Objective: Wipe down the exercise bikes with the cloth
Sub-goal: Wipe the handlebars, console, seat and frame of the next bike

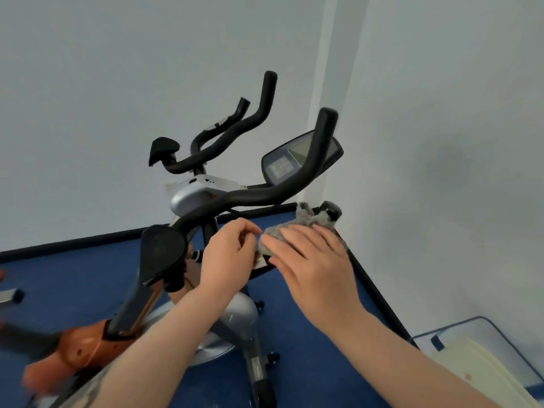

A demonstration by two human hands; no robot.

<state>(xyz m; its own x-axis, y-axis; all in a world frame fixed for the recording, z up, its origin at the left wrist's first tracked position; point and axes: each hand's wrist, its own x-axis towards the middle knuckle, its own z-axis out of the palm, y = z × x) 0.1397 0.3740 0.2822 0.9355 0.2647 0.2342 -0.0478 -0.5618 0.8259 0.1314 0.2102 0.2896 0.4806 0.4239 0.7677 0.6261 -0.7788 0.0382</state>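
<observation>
The left hand (228,254) has its fingers curled and pinches the left edge of the grey cloth (297,225). The cloth lies between both hands, below the handlebar (265,195) of the exercise bike (235,316). The right hand (315,266) lies flat on the cloth, fingers straight and spread.

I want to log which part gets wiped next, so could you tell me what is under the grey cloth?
The right hand lies on the grey cloth; the left hand meets its edge. What lies beneath is covered.
</observation>
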